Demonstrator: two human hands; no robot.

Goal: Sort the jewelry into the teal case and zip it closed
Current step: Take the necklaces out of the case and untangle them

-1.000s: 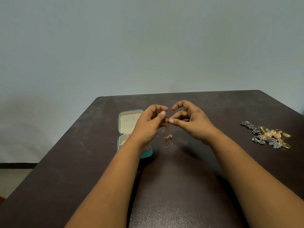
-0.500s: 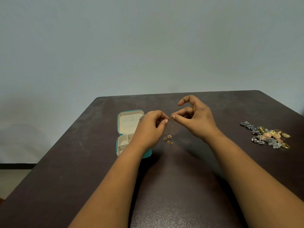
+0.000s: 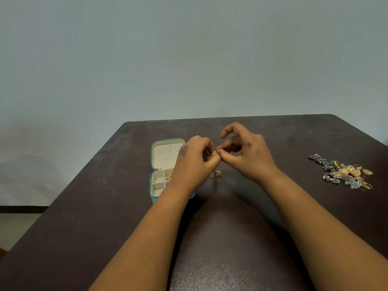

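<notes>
- My left hand (image 3: 194,164) and right hand (image 3: 247,153) meet fingertip to fingertip above the desk (image 3: 220,238), both pinching something very fine between them; I take it for a thin chain or clasp, though the thing itself is too small to make out.
- The left hand's fingers are curled round the pinch; the right hand pinches with thumb and a finger while its index finger arches up free.
- Just below the meeting point, a small gold cluster of rings (image 3: 216,176) sits at desk level; I cannot tell whether it hangs from what I hold or lies loose.
- The teal case (image 3: 156,186) lies open to the left of the pinch, lid tipped back, its cream compartments facing up and a small gold piece (image 3: 169,177) already in one.
- The relation that matters: the case is directly under and beyond my left wrist, so the left hand is much the nearer one for a drop into it.
- My left hand and forearm cover the case's right side, so those compartments and the zip there are hidden.
- The remaining jewelry pile (image 3: 344,174) of grey and gold pieces lies well apart on the far right, nearer my right hand.
- I judge the sort is at an early stage, with the zip not yet closed.
</notes>
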